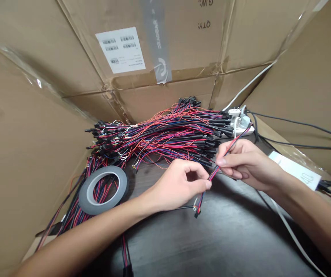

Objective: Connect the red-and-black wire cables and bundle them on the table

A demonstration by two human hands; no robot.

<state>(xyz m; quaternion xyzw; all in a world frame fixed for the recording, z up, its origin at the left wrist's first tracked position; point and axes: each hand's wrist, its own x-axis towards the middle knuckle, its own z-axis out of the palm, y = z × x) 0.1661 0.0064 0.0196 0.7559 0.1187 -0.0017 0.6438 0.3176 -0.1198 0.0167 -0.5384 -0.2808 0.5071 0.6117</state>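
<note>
My left hand (185, 182) pinches a thin bundle of red, blue and black wires (202, 198) between thumb and index finger. Just to its upper right, my right hand (237, 159) pinches the same wires with thumb and fingertips. Below my left hand, the bundle ends in a small black connector (197, 214), with a short white wire beside it. The other end sticks up past my right hand. Behind both hands lies a large pile of red, black and orange wire harnesses (165, 132).
A grey tape roll (84, 192) rests on more wires at the left. Cardboard walls (188, 46) surround the dark table (226, 238). A white power strip (248, 130), cables and a white box (295, 171) are at the right.
</note>
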